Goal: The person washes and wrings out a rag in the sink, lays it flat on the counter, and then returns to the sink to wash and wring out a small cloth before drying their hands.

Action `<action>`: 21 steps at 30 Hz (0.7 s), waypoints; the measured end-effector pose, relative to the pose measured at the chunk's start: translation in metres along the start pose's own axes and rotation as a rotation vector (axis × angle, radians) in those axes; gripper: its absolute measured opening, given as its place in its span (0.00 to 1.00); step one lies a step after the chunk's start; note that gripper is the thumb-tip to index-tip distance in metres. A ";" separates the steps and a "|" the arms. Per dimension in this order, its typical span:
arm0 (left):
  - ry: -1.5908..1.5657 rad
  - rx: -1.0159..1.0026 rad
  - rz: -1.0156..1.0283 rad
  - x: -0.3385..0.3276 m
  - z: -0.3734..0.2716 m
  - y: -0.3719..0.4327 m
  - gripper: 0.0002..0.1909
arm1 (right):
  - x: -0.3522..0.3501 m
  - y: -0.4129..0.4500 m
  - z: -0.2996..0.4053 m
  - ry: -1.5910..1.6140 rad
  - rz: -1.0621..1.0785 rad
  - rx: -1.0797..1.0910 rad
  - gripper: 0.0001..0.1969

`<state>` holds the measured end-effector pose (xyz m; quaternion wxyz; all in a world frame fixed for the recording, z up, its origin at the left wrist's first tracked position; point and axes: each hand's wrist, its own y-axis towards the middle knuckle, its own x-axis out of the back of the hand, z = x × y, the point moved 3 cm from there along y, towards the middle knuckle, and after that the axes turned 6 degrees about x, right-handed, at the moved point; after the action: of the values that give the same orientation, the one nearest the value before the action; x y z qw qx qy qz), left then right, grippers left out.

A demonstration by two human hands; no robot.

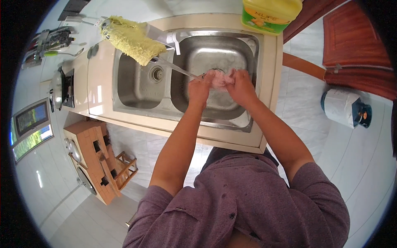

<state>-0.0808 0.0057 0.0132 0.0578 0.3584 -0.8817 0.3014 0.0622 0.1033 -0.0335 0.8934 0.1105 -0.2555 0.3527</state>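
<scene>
Over the right basin of a stainless steel double sink, a wet pink cloth is bunched between my two hands. My left hand grips its left end, and my right hand grips the other end. A stream of water runs slantwise from the faucet to my left hand. A yellow fluffy cloth hangs over the faucet and hides much of it. The drain of the right basin is mostly hidden behind the pink cloth.
A yellow plastic jug stands at the counter's back right corner. The left basin has a drain strainer. Farther left are a wok on a stove and a rack of utensils. A gas cylinder is on the right.
</scene>
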 end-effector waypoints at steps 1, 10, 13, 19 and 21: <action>-0.322 0.072 0.023 0.001 0.002 -0.001 0.15 | 0.006 -0.001 0.015 -0.145 -0.046 0.110 0.27; -0.246 0.055 0.320 0.008 -0.035 -0.020 0.24 | 0.011 0.022 0.032 0.510 0.223 0.040 0.25; -0.140 0.044 0.217 0.020 -0.008 -0.010 0.25 | 0.014 0.025 0.027 0.295 0.278 -0.118 0.19; 0.420 0.210 0.322 0.029 -0.003 -0.004 0.23 | 0.006 0.019 -0.005 0.825 -0.056 -0.302 0.18; 0.167 0.154 0.244 0.028 0.005 -0.004 0.19 | 0.010 0.019 -0.006 0.839 -0.137 -0.288 0.19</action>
<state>-0.0984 -0.0163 0.0206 0.0662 0.2259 -0.8849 0.4018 0.0575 0.1249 -0.0332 0.9472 -0.1511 0.0902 0.2679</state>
